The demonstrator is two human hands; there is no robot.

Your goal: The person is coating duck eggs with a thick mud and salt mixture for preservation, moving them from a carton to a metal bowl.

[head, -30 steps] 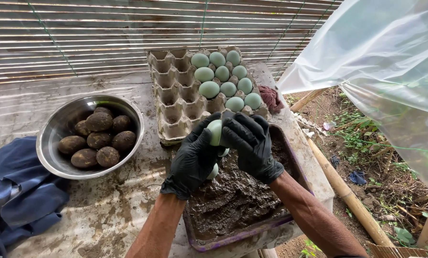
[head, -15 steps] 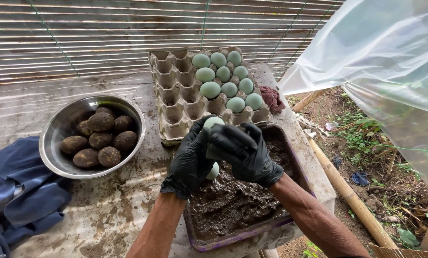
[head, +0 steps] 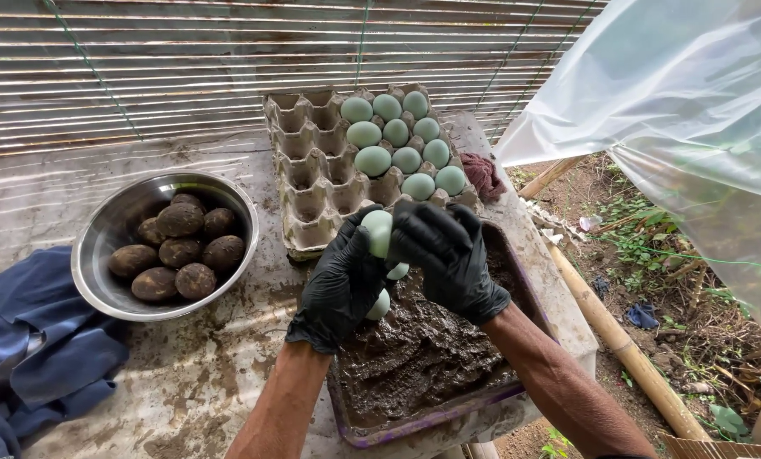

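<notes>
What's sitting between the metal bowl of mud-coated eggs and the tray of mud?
In the head view, only stained, mud-smeared table top lies between the metal bowl and the mud tray; the left hand hangs at the tray's near edge.

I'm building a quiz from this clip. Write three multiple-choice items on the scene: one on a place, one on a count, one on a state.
1. Where is the steel bowl of mud-coated eggs?
A. Left of the egg carton
B. Inside the mud tray
C. On the blue cloth

2. How many clean pale green eggs sit in the carton?
A. Four
B. Ten
C. Sixteen

3. What are the hands doing?
A. Resting bare on the table
B. Both gloved in black, holding pale eggs over the mud
C. Lifting the bowl

Answers:
1 A, the bowl stands on the table left of the carton.
2 B, ten show in its right half.
3 B, left hand and right hand grip eggs above the tray.
</notes>
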